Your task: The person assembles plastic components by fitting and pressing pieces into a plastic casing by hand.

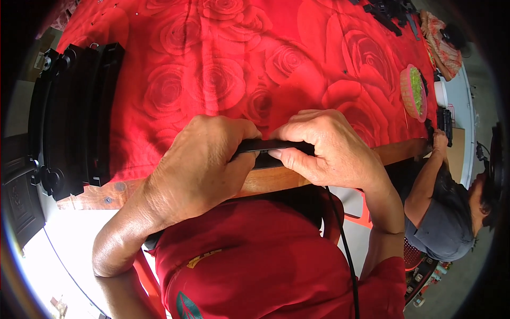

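Both hands are closed on a slim black bar-shaped part [275,144], held level over the near edge of the table. My left hand [204,157] grips its left end, with the thumb and fingers pinching from either side. At the other end, my right hand [324,146] holds it the same way, the thumb pressed along its near face. The two thumbs nearly meet at the middle. Most of the part is covered by my palms, so its exact kind does not show. A thin black cable [342,234] runs down below my right hand.
Several long black housings [77,117] stand stacked on the table's left side. The red rose-patterned cloth [212,80] covers the wooden table. A pink basket [409,93] with green bits lies right. Black parts [390,13] sit far right. Another person [441,212] works at the right.
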Available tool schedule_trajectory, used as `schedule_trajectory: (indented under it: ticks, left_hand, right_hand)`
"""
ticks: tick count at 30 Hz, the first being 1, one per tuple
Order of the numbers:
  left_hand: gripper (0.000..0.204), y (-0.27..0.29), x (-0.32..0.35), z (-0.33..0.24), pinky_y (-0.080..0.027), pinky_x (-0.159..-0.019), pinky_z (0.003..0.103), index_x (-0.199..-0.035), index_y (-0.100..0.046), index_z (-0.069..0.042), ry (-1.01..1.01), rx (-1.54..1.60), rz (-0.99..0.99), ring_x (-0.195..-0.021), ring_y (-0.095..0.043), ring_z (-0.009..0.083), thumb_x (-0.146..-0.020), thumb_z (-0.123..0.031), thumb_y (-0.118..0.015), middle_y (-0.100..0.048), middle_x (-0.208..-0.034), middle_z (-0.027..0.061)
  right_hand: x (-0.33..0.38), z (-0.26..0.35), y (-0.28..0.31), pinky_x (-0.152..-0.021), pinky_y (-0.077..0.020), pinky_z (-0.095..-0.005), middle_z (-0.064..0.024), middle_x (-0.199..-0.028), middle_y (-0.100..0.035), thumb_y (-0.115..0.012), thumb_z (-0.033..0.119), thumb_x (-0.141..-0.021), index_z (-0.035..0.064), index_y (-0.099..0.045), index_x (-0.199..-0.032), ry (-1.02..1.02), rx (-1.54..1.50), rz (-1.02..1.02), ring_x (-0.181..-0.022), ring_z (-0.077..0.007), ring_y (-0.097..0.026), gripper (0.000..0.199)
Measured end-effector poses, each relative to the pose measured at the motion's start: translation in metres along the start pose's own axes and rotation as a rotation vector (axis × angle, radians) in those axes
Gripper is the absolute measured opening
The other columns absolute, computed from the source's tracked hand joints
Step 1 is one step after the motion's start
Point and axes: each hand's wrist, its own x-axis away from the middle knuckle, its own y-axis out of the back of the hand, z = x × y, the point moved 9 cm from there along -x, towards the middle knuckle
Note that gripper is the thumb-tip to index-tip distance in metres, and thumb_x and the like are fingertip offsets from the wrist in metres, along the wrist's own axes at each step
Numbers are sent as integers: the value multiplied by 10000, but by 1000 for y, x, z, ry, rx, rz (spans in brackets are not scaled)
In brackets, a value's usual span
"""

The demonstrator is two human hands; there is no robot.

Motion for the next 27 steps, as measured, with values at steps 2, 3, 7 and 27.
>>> schedule_trajectory:
  ticks: [2, 3, 7, 27]
  left_hand:
    - [259, -3, 2, 5, -512, -601, 312, -1150, -735, 56, 51, 7, 27, -663, -650, 110, -921, -7, -631, -662, -731, 83]
    - [264, 0, 3, 2, -507, -612, 320, -1160, -732, 54, -6, 13, -23, -677, -643, 115, -927, -8, -627, -657, -740, 81]
    - [258, 12, 4, 0, -480, -626, 337, -1181, -728, 51, -48, -1, -102, -688, -602, 117, -959, -20, -617, -641, -754, 82]
    - [317, 3, 8, -3, -429, -586, 284, -1324, -674, 55, -57, 115, -173, -658, -525, 60, -1044, -61, -582, -563, -728, 10]
  right_hand:
    - [-1, 0, 4, -674, -530, -482, -179, -795, -702, -808, 191, -898, 0, -770, -962, -14, 12, 39, -753, -386, -698, 206]
    - [-1, 1, 7, -674, -530, -482, -179, -795, -702, -808, 191, -898, 0, -770, -962, -13, 13, 39, -753, -386, -698, 206]
    - [10, 21, 57, -785, -574, -382, -112, -948, -771, -885, 94, -840, 9, -787, -1088, 210, 155, -369, -870, -285, -727, 280]
    - [37, 14, 34, -585, -564, -390, -181, -823, -765, -794, 82, -935, -16, -790, -1063, -129, 72, -530, -649, -297, -740, 162]
